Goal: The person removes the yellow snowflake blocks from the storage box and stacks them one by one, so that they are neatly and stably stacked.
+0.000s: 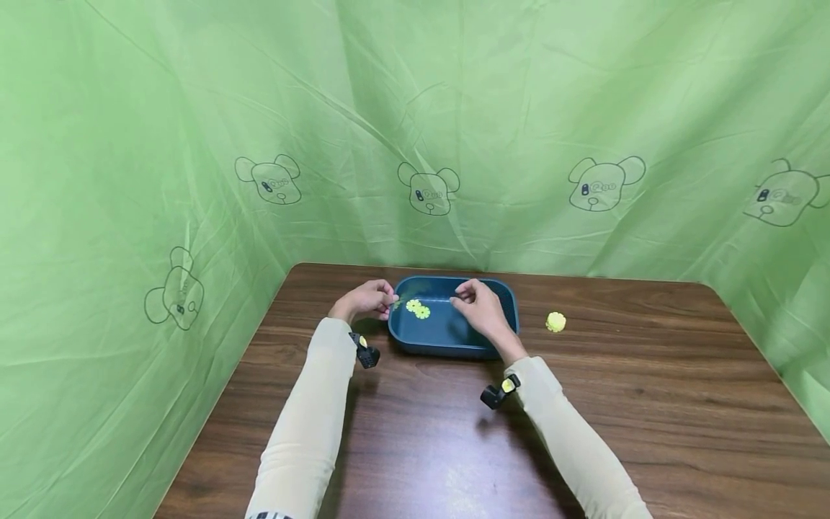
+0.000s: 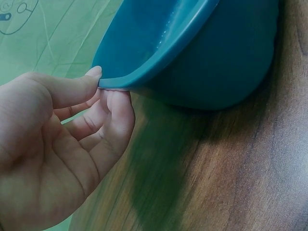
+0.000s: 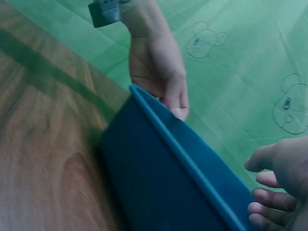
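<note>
A dark blue rectangular basin (image 1: 447, 351) with rounded corners stands on the table. My left hand (image 1: 371, 298) pinches its rim at the left end, the thumb on top and curled fingers beneath, as the left wrist view shows. Inside the basin, near that end, lie yellow flower-shaped pieces (image 1: 422, 312), two of them plain to see. Over the right part of the basin hovers my right hand (image 1: 480, 308). Its fingers are loosely bent and apart, with nothing visible between them in the right wrist view (image 3: 284, 183).
To the right of the basin, a small pile of yellow flower-shaped pieces (image 1: 555, 321) sits on the brown wooden table (image 1: 648, 375). Green cloth (image 1: 519, 108) printed with bear heads hangs behind the table and along its sides.
</note>
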The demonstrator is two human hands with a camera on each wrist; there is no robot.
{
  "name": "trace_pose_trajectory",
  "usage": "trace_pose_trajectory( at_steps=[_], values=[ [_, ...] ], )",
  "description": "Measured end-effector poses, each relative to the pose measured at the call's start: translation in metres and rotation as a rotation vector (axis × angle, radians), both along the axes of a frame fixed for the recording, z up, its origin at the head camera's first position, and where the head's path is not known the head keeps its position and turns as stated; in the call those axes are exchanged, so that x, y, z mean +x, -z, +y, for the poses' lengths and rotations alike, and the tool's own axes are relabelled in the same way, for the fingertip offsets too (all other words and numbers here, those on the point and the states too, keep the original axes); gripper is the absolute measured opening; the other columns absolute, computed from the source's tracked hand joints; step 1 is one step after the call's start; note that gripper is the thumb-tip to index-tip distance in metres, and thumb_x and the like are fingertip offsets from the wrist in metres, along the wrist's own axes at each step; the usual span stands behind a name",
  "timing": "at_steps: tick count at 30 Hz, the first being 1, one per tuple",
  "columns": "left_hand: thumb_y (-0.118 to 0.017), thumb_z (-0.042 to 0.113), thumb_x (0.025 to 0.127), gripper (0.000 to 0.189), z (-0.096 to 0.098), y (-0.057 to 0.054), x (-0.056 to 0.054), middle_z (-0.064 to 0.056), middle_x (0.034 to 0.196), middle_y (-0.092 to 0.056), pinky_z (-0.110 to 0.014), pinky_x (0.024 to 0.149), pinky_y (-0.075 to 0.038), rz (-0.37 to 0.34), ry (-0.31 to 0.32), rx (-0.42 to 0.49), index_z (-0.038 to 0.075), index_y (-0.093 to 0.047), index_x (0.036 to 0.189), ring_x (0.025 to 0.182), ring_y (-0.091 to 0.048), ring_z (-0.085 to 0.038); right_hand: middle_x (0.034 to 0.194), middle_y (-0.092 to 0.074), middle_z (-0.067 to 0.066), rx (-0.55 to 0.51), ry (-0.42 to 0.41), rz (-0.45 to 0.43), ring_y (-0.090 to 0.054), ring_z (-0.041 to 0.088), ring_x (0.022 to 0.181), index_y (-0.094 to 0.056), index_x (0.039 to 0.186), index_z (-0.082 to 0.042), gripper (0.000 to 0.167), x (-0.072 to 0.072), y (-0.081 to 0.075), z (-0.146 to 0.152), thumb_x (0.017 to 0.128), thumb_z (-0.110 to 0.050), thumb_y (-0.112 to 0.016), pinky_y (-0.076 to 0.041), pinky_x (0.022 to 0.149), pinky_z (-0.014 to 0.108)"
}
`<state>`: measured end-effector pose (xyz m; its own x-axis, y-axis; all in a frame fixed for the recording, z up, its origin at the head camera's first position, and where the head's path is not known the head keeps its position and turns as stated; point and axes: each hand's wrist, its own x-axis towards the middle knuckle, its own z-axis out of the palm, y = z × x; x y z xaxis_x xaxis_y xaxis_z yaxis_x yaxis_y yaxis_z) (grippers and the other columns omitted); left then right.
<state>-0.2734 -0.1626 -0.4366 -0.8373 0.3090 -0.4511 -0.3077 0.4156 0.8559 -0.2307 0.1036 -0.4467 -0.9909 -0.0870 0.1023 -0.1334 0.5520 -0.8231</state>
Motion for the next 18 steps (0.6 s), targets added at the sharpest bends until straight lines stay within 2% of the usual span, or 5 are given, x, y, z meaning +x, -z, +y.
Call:
trace_pose_trajectory(
  at_steps=[4, 10, 18],
  values=[
    [-0.049, 0.011, 0.1, 0.009, -0.001, 0.003, -0.002, -0.008, 0.081, -0.049, -0.034, 0.075, -0.053, 0.004, 0.005, -0.003, 0.003, -0.044, 0.099, 0.07, -0.053, -0.018, 0.101, -0.061, 0.01, 0.003, -0.012, -0.008, -0.057, 0.023, 0.092, -0.061, 0.106, -0.006, 0.026, -0.001, 0.007, -0.013, 0.088, -0.022, -0.069, -0.048, 0.081, 0.037],
    [-0.049, 0.011, 0.1, 0.009, 0.0, 0.005, -0.003, -0.008, 0.082, -0.049, -0.044, 0.086, -0.052, -0.006, 0.003, -0.003, 0.004, -0.044, 0.099, 0.071, -0.052, -0.018, 0.102, -0.062, 0.011, 0.029, -0.035, -0.006, -0.057, 0.023, 0.091, -0.062, 0.106, -0.004, 0.028, -0.006, 0.016, -0.026, 0.086, -0.021, -0.071, -0.047, 0.082, 0.037],
    [-0.05, 0.011, 0.099, 0.009, -0.001, 0.005, -0.003, -0.012, 0.087, -0.049, -0.045, 0.087, -0.051, -0.004, -0.004, 0.004, 0.003, -0.044, 0.099, 0.071, -0.053, -0.018, 0.107, -0.062, 0.015, 0.086, -0.086, -0.082, -0.058, 0.026, 0.096, -0.061, 0.111, -0.002, 0.033, -0.015, 0.021, -0.042, 0.085, -0.019, -0.072, -0.048, 0.086, 0.04]
  ],
)
